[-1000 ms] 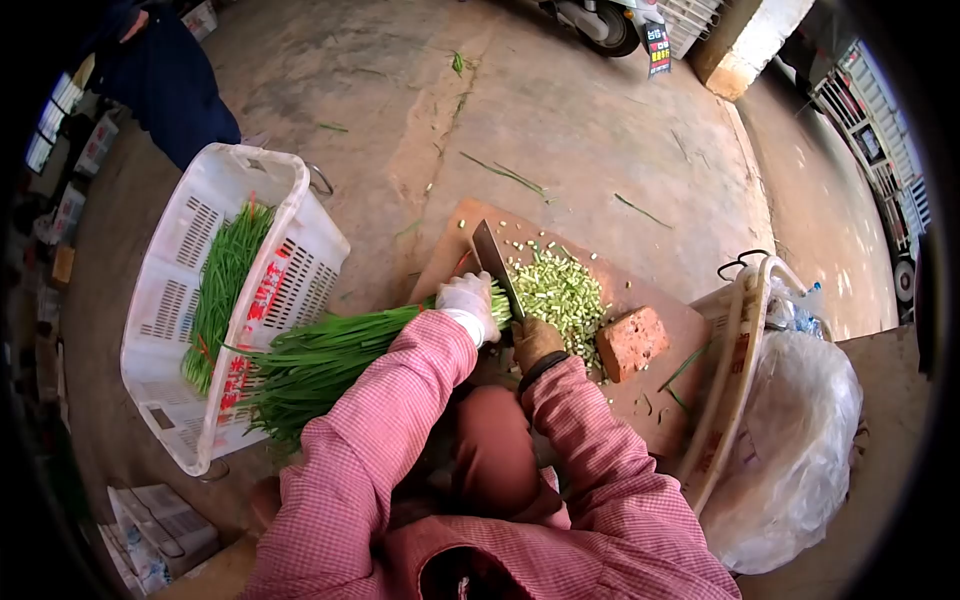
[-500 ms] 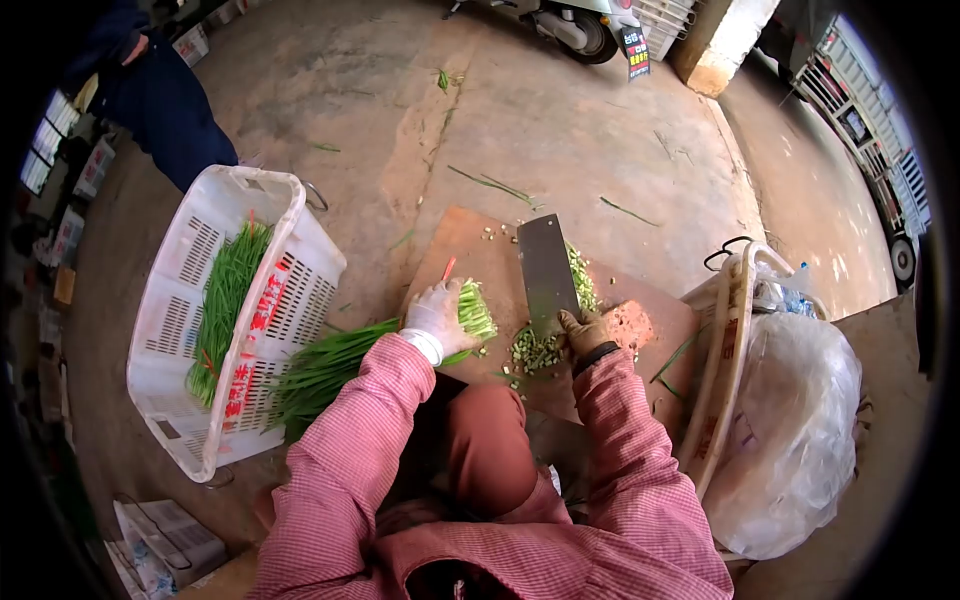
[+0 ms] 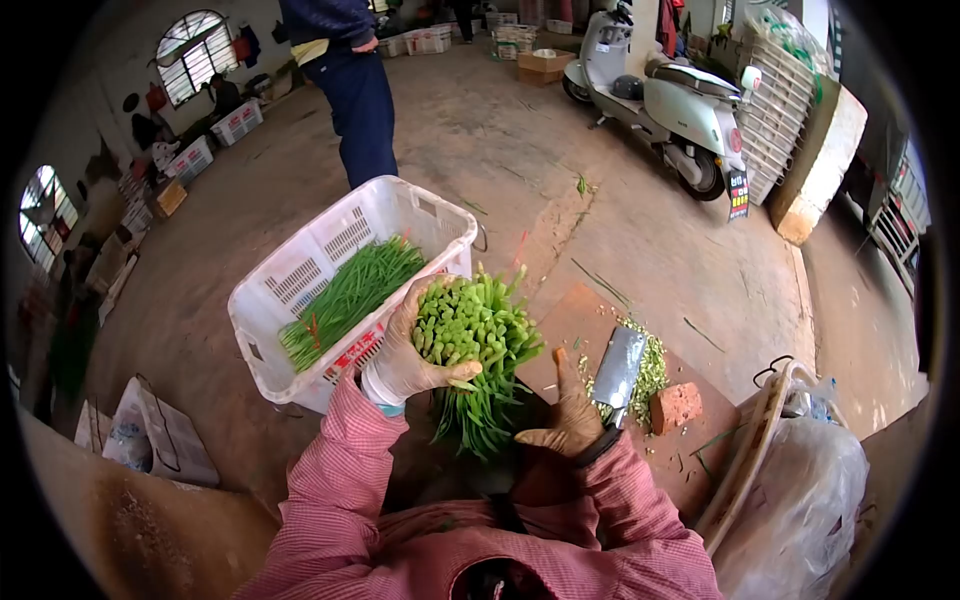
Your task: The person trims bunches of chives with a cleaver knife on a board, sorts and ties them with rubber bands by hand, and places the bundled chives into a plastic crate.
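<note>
My left hand, in a whitish glove, grips a thick bundle of garlic chives. The pale cut ends face up towards me and the green leaves hang below. Just right of the bundle is my right hand, gloved in tan, with thumb and fingers spread and nothing in it. A cleaver lies on the brown board beyond my right wrist, its handle towards me. Chopped stem ends are scattered around the blade, and a reddish brick-like block sits beside them.
At the left stands a white plastic crate with more tied chives. Another crate with clear plastic bags is at the right. A person stands behind the left crate. A scooter is parked farther back.
The chive bundle has been lifted off the board and tipped so its cut ends face me. My right hand has let go of the cleaver and moved left towards the bundle. The view has shifted upward and left.
</note>
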The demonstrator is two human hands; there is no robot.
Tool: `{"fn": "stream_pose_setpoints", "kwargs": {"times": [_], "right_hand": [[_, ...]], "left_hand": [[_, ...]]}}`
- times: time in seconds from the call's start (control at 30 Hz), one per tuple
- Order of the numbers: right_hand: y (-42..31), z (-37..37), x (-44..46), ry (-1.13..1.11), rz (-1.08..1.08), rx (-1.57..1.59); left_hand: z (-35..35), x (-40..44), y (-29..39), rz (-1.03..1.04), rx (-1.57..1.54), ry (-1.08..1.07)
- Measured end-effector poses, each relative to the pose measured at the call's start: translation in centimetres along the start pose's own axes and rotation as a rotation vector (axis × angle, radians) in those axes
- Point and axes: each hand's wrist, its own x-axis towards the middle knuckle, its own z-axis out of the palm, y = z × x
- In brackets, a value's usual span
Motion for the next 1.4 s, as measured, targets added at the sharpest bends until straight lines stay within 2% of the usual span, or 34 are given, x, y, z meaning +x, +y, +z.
{"fn": "stream_pose_setpoints", "kwargs": {"times": [0.03,0.07,0.1,0.13,0.17,0.2,0.23,0.3,0.37,0.43,0.5,0.57,0.6,0.63,0.67,0.7,0.77,0.83,0.9,0.93,1.0,1.1,1.13,1.17,1.23,1.3,1.37,1.4], "right_hand": [[-2.5,1.5,1.8,0.044,-0.166,0.074],[-5.0,2.6,3.3,-0.105,-0.080,0.139],[-6.3,4.1,4.3,-0.093,-0.114,0.331],[-7.6,5.6,5.3,-0.089,-0.151,0.521],[-8.8,6.2,6.0,-0.120,-0.050,0.848],[-10.7,6.6,6.1,0.047,-0.153,0.925],[-12.7,7.0,6.3,0.038,-0.158,1.171],[-13.8,7.4,6.0,-0.191,-0.067,1.334],[-15.0,8.4,6.1,-0.231,-0.141,1.370],[-17.2,8.7,6.6,-0.211,-0.135,1.540],[-19.8,7.8,8.5,-0.166,-0.042,1.596],[-20.5,7.6,11.8,-0.225,-0.067,1.261],[-20.4,8.2,13.8,-0.284,-0.007,1.233],[-20.6,8.5,15.1,-0.300,0.192,1.144],[-20.1,8.9,16.2,-0.288,0.166,1.051],[-20.2,8.7,17.0,-0.166,0.124,0.890],[-20.5,8.0,17.2,0.201,-0.197,0.812],[-21.7,6.3,14.7,0.104,-0.444,0.721],[-22.0,6.7,12.9,-0.003,-0.768,0.488],[-21.9,7.1,12.5,-0.007,-0.761,0.488],[-21.5,7.9,12.3,-0.022,-0.803,0.161],[-21.7,7.4,12.6,-0.033,-0.839,0.093],[-21.8,7.2,12.7,-0.025,-0.929,0.008],[-21.8,7.1,12.8,-0.024,-0.927,0.012],[-21.6,6.6,12.8,0.146,-0.804,-0.266],[-19.6,4.8,15.8,0.519,-0.664,-0.160],[-18.6,3.0,15.9,0.463,-0.554,-0.102],[-19.5,3.0,14.2,0.278,-0.603,-0.006]], "left_hand": [[-0.8,-0.1,2.0,0.023,0.042,-0.058],[-0.8,-0.4,3.9,0.034,0.021,-0.058],[-1.1,-0.4,6.4,0.073,0.226,-0.137],[-1.6,-0.8,7.6,0.088,0.266,-0.086],[-2.3,-1.2,8.7,0.104,0.308,-0.031],[-4.2,-1.4,10.2,0.043,0.183,-0.059],[-5.7,-2.8,9.7,-0.002,0.044,-0.071],[-8.0,-6.2,8.2,-0.057,-0.167,-0.082],[-10.5,-12.4,4.7,-0.154,0.448,-0.256],[-7.0,-16.5,4.9,-0.433,-0.398,-0.097],[-5.4,-19.3,5.0,-0.467,-0.487,0.000],[-4.2,-21.5,5.0,-0.444,-0.543,0.097],[-3.9,-22.2,4.9,-0.476,-0.633,0.160],[-3.6,-22.7,4.9,-0.505,-0.724,0.217],[-3.5,-22.9,4.8,-0.475,-0.669,0.201],[-3.2,-23.0,5.1,-0.468,-0.674,0.210],[-2.7,-23.1,5.6,-0.541,-0.684,0.377],[-2.7,-23.4,5.4,-0.490,-0.667,0.430],[-2.6,-23.6,6.0,-0.635,-0.614,0.533],[-2.6,-23.6,5.9,-0.632,-0.590,0.556],[-2.1,-23.2,6.4,-0.598,-0.568,0.565],[-1.8,-23.0,6.6,-0.559,-0.480,0.578],[-1.7,-23.1,6.7,-0.564,-0.422,0.572],[-1.7,-23.1,6.7,-0.568,-0.419,0.572],[-1.6,-22.9,6.9,-0.592,-0.412,0.567],[-1.6,-22.6,7.3,-0.595,-0.475,0.584],[-1.2,-22.4,7.2,-0.592,-0.539,0.608],[-1.2,-22.4,6.8,-0.587,-0.539,0.617]]}}
